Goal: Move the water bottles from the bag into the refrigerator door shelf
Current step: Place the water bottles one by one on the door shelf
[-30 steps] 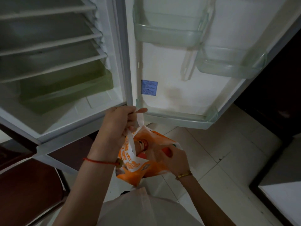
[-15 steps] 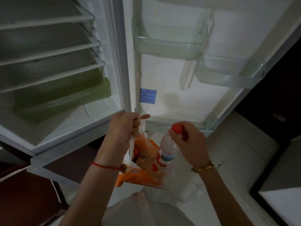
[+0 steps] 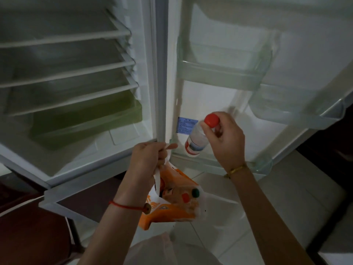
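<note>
The right hand (image 3: 223, 138) held a clear water bottle (image 3: 195, 139) by its top. The fingers were closed around the neck, just under the red cap (image 3: 211, 120). The bottle hung down from the hand and leaned a little. It had a red and blue label near the bottom. The bottle was out of the bag, in the air in front of the open fridge door (image 3: 215, 104). Its bottom was just above the lowest door shelf (image 3: 214, 165), and whether it touched the shelf was too hard to see.

The left hand (image 3: 147, 161) was closed tight in a fist on the white handles of the orange plastic bag (image 3: 172, 207). The bag hung down from that hand, below the fridge, over the pale floor tiles (image 3: 277, 197). Inside the bag there was another bottle with a dark green cap (image 3: 195, 192). It was partly hidden by the bag.

The door had two more clear shelves higher up: one in the middle (image 3: 219, 77) and one to the right (image 3: 298, 111). A small blue sticker (image 3: 184, 127) was on the door, right behind the bottle. On the left, the fridge had white shelves (image 3: 65, 73) and a green drawer (image 3: 86, 123) at the bottom. The left wrist wore a red string (image 3: 126, 206), and the right wrist wore a gold bracelet (image 3: 236, 169).
</note>
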Action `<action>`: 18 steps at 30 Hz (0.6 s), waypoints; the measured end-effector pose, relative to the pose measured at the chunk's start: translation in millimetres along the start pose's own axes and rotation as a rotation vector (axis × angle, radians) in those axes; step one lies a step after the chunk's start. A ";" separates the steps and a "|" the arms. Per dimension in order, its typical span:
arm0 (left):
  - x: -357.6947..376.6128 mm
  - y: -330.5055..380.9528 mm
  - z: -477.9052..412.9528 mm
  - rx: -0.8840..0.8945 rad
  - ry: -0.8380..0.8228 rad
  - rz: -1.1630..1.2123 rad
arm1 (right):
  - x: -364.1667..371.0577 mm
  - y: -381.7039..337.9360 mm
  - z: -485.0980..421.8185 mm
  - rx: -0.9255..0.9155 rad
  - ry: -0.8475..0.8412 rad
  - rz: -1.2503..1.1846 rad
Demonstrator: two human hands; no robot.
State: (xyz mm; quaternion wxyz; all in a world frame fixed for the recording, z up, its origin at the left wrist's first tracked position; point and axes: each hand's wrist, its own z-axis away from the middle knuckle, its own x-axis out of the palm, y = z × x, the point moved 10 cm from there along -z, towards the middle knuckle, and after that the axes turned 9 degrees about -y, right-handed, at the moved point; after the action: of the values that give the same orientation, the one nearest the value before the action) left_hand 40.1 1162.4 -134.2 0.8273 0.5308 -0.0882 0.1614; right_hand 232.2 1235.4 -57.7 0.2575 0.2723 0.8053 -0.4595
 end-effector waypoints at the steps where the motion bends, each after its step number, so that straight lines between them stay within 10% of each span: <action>1: -1.3 0.4 -1.7 0.001 0.001 0.002 | 9.7 5.1 -7.6 0.004 -0.010 0.008; 18: -19.6 2.0 -21.9 -0.004 0.030 -0.016 | 124.4 67.4 -32.2 0.229 -0.202 -0.026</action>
State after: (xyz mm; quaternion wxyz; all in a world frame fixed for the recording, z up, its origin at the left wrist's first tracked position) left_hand 20.5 1179.6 -147.9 0.8309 0.5272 -0.0720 0.1624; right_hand 182.9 1317.8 -166.5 0.2985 0.2418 0.7210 -0.5767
